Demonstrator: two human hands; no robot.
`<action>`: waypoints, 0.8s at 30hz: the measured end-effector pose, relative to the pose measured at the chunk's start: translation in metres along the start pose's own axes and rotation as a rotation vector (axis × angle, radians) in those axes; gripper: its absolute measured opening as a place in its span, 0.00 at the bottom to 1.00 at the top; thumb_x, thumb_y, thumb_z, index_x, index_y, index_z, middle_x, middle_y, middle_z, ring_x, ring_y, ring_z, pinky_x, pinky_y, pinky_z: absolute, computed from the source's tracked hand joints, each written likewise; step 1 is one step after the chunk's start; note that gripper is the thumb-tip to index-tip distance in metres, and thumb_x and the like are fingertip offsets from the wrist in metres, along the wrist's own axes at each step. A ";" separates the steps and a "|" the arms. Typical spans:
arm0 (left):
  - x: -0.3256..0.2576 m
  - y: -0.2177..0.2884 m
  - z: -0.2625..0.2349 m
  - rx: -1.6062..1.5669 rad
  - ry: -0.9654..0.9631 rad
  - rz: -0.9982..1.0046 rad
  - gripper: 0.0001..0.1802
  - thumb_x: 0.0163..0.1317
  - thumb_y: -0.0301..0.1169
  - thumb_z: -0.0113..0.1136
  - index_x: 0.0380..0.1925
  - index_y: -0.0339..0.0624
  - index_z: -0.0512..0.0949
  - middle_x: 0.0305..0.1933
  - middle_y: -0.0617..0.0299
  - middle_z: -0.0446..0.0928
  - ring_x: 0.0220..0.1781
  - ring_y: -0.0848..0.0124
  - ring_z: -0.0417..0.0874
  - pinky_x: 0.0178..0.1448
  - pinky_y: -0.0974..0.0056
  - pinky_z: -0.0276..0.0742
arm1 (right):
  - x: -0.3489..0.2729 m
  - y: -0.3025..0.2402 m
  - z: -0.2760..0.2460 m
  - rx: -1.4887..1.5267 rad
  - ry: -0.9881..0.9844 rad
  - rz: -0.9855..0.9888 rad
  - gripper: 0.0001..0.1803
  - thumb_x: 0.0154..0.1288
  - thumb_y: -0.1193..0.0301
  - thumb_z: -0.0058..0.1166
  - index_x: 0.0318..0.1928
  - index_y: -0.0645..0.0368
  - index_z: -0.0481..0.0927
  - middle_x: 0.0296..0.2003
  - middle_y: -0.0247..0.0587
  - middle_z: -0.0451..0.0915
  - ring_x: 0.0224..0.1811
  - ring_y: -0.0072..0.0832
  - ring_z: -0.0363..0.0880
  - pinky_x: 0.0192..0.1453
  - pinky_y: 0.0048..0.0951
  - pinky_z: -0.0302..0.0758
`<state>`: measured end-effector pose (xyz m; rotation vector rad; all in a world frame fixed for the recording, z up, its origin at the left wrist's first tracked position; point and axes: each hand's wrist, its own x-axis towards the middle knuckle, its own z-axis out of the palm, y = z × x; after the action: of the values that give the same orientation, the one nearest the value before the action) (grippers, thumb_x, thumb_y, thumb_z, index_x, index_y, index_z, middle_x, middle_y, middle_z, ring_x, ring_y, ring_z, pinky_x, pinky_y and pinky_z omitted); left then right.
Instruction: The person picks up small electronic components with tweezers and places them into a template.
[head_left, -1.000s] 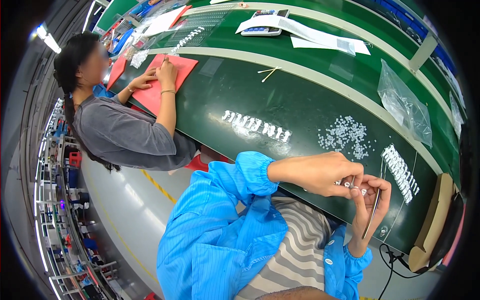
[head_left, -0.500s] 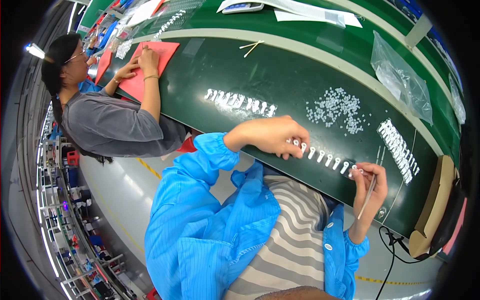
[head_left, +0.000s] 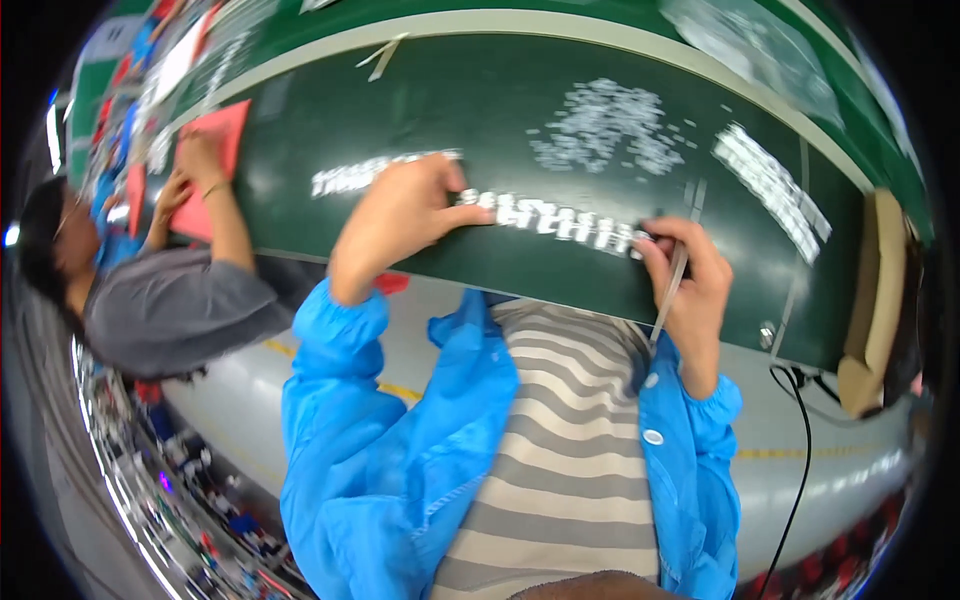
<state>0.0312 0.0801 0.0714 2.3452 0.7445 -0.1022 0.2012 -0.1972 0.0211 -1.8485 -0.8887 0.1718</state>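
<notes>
My left hand rests on the dark green table, its fingers closed and pressing the left end of a row of small white parts. My right hand is at the row's right end, closed around a thin pale stick that hangs down from the fist. The row lies near the table's front edge between both hands. A loose pile of small white parts sits farther back. Another white row lies behind my left hand. The picture is blurred.
A person in a grey top sits at my left with both hands on a red sheet. A dense strip of white parts lies at the right, near a tan block and a black cable.
My left hand has slid left along the table to the row's left end. My right hand has dropped from chest height onto the row's right end. The view has tilted closer to the table.
</notes>
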 end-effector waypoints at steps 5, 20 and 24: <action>-0.026 0.059 -0.023 0.071 0.393 0.395 0.17 0.60 0.36 0.79 0.42 0.41 0.83 0.23 0.59 0.79 0.19 0.65 0.79 0.24 0.62 0.72 | -0.001 0.011 -0.002 -0.024 0.078 -0.092 0.11 0.64 0.80 0.70 0.46 0.64 0.86 0.36 0.42 0.87 0.32 0.22 0.81 0.38 0.24 0.77; -0.060 0.157 -0.001 -0.082 0.467 1.295 0.16 0.48 0.33 0.81 0.38 0.51 0.86 0.35 0.65 0.81 0.29 0.68 0.77 0.28 0.63 0.70 | -0.017 0.046 0.004 0.268 0.008 0.006 0.25 0.87 0.61 0.43 0.73 0.61 0.74 0.47 0.41 0.78 0.39 0.22 0.75 0.44 0.25 0.75; -0.049 0.115 0.008 -0.187 0.261 1.257 0.15 0.48 0.32 0.81 0.36 0.51 0.85 0.35 0.65 0.81 0.29 0.67 0.77 0.28 0.62 0.70 | -0.010 0.017 -0.005 0.293 0.143 0.106 0.20 0.83 0.67 0.52 0.68 0.59 0.80 0.45 0.39 0.85 0.39 0.20 0.79 0.45 0.23 0.77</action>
<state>0.0529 -0.0199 0.1438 2.2430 -0.6652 0.7781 0.2046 -0.2106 0.0058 -1.6120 -0.6305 0.2205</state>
